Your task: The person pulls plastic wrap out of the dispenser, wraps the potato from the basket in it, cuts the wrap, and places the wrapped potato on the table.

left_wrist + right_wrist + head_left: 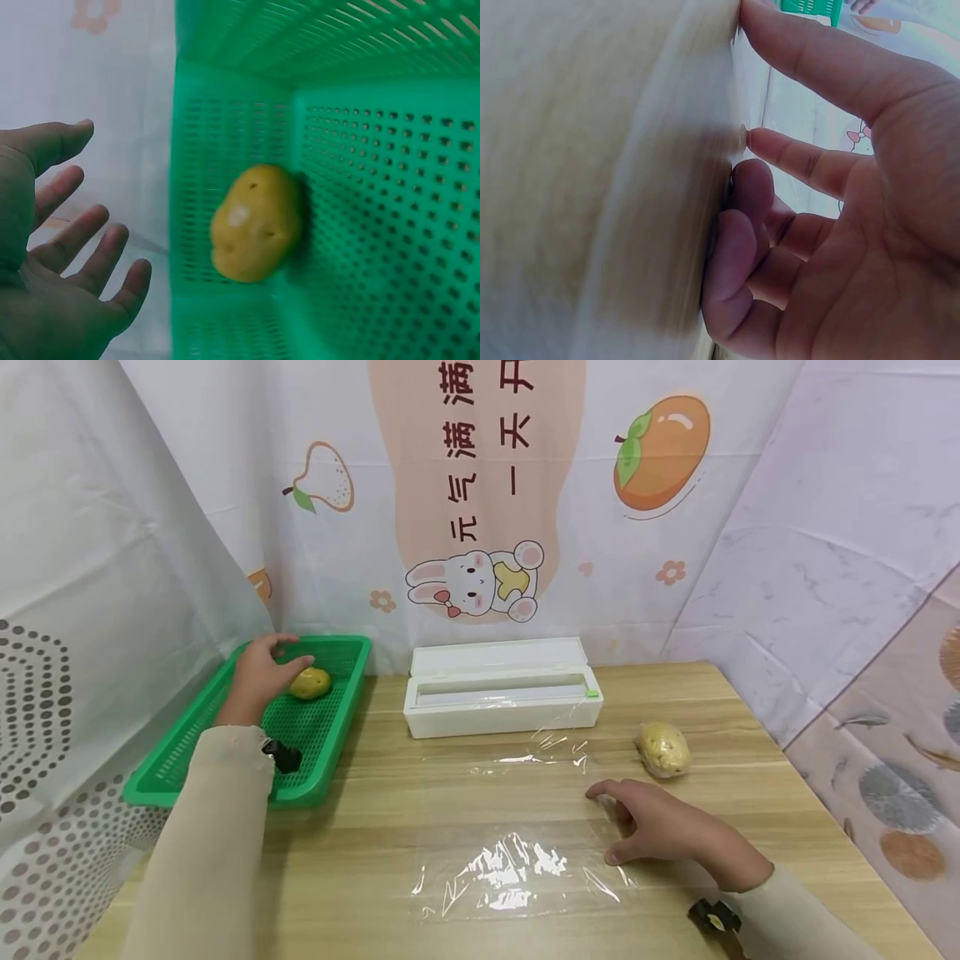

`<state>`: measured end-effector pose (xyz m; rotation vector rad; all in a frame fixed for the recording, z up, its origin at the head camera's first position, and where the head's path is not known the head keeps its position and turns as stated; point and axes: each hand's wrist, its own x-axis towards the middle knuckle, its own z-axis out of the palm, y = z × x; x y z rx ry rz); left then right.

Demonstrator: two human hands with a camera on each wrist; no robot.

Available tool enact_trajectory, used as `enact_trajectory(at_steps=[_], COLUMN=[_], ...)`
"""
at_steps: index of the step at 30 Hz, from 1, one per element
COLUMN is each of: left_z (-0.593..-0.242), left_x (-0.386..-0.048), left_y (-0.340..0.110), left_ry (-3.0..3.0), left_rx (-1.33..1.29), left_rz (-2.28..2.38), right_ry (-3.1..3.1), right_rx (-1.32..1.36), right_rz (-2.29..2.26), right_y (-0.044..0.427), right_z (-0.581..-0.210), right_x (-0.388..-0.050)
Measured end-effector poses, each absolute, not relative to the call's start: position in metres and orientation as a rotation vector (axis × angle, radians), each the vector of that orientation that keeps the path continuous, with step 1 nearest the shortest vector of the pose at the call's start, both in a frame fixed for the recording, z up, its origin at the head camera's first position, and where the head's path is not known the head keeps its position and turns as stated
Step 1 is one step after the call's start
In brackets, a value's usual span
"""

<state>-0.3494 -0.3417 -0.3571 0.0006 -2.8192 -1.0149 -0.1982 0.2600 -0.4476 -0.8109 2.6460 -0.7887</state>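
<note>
My left hand [261, 677] hovers over the far end of a green plastic basket [341, 731], its fingers spread and holding nothing. Beneath it a yellow potato [311, 683] lies on the basket floor; the left wrist view shows this potato [256, 225] apart from the fingers. A sheet of clear plastic wrap [517, 868] is spread over the wooden table. At the sheet's right edge is my right hand [667, 827], thumb and index finger wide apart. In the right wrist view its fingertips [751, 180] touch the tabletop; whether they also touch the wrap is unclear.
A white wrap dispenser box [502, 720] with raised lid and a green slider stands at the table's back, behind the sheet. Right of it lies a potato wrapped in film [664, 749]. Printed white curtains [622, 568] border the table's back and sides.
</note>
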Motion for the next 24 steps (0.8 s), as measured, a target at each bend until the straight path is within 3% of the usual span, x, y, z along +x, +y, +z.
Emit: enact_trajectory(at_steps=[13, 24], left_z=[-0.384, -0.391], left_x=[-0.366, -0.370], left_y=[-0.360, -0.360], left_ry=[-3.030, -3.194], left_rx=[0.130, 0.085], left_rz=[-0.846, -0.742], right_ry=[2.647, 2.649], right_rx=[-0.826, -0.803], right_rz=[-0.799, -0.776], right_y=[0.260, 0.261], right_z=[-0.449, -0.450], right_x=[-0.200, -0.201])
